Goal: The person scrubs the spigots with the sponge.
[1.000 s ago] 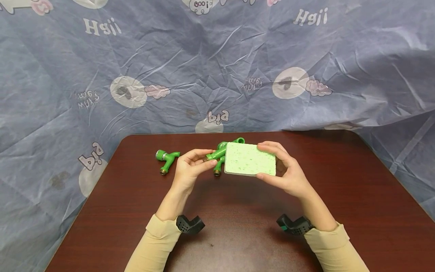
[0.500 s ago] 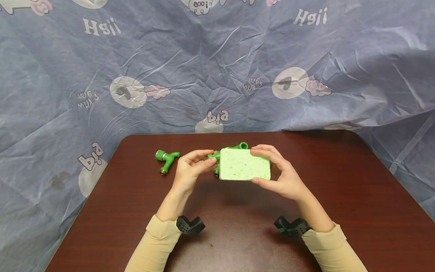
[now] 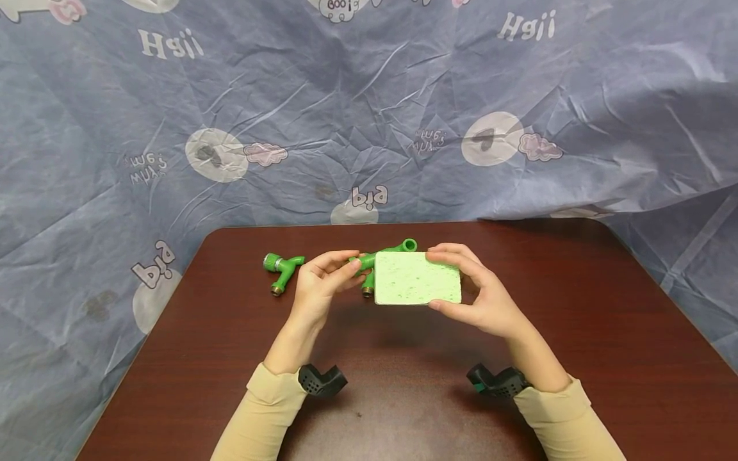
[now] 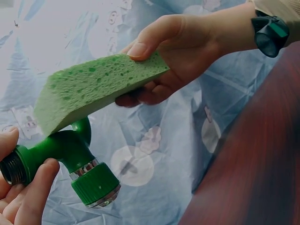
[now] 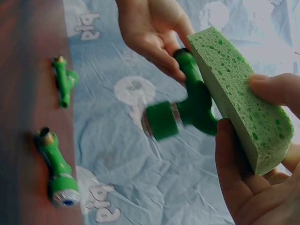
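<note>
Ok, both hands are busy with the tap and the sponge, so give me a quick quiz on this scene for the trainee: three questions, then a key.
1. Count: how many green taps rest on the table?
2. Name it: which hand grips the sponge?
3. True or false: the left hand holds a tap by its knob.

Key
1. Two; the right wrist view shows both.
2. The right hand.
3. False: it holds the tap near the threaded end, and the knob is free of the fingers.
</note>
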Demonstrator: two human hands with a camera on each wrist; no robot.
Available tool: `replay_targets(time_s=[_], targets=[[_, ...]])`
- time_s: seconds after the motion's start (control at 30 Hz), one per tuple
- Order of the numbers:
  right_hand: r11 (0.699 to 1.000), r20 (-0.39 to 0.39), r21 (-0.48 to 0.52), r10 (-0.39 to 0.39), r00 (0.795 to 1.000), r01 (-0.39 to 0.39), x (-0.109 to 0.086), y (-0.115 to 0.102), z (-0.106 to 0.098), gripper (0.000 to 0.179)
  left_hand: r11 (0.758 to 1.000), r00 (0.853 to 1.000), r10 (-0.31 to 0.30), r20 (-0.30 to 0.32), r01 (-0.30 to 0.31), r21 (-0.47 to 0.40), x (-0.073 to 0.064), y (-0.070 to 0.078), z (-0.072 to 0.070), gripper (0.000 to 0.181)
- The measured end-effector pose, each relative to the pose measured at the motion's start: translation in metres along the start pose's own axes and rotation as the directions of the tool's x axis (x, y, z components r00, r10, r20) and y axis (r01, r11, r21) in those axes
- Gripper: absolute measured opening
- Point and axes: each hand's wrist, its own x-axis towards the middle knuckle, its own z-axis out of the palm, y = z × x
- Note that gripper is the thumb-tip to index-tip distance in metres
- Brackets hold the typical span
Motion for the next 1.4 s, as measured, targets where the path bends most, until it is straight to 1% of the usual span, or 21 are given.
replay_targets(time_s=[0.1,0.23,0.37,0.43,0.6,0.83,1.03,1.1,1.3,1.4], targets=[[1.000,-0.036,0.013,-0.021,0.999,0.021,0.000,-0.002,-0.007,0.066,1.000,1.000,0.014,-0.007,-0.014,-0.010,0.001,0.001,-0.002,0.021],[0.997,-0.052,0.045,-0.054,0.997,0.056,-0.001,-0.002,-0.015,0.067,0.999,1.000,0.024,-0.013,-0.025,-0.020,0.002,0.002,-0.003,0.021],[0.995,-0.089,0.049,-0.078,0.993,0.082,0.000,-0.002,-0.021,0.068,0.999,0.999,0.029,-0.014,-0.029,-0.025,0.003,0.003,-0.004,0.027],[0.996,-0.113,0.046,-0.068,0.991,0.073,0.000,-0.002,-0.023,0.068,0.999,0.999,0.030,-0.013,-0.031,-0.028,0.003,0.003,-0.005,0.027],[0.998,-0.151,0.056,-0.022,0.988,0.031,-0.002,-0.003,-0.028,0.067,0.999,0.999,0.041,-0.019,-0.042,-0.028,0.003,0.005,-0.004,0.019],[0.999,-0.085,0.037,-0.031,0.996,0.034,-0.002,0.001,-0.028,0.067,0.999,1.000,0.024,-0.003,-0.024,-0.025,0.002,0.004,-0.003,0.021],[0.997,-0.132,0.060,-0.041,0.990,0.049,-0.003,-0.002,-0.029,0.068,0.999,0.999,0.037,-0.006,-0.037,-0.029,0.002,0.004,-0.004,0.018],[0.997,-0.136,0.065,-0.041,0.990,0.050,-0.003,-0.002,-0.028,0.069,0.999,0.999,0.038,-0.006,-0.038,-0.030,0.002,0.004,-0.003,0.018],[0.997,-0.079,0.060,-0.048,0.996,0.053,0.000,-0.001,-0.016,0.070,1.000,1.000,0.012,0.013,-0.012,-0.029,0.000,0.003,0.000,0.019],[0.997,-0.063,0.058,-0.052,0.997,0.056,0.001,0.001,-0.012,0.069,1.000,1.000,-0.001,0.023,0.002,-0.025,-0.001,0.001,0.002,0.019]])
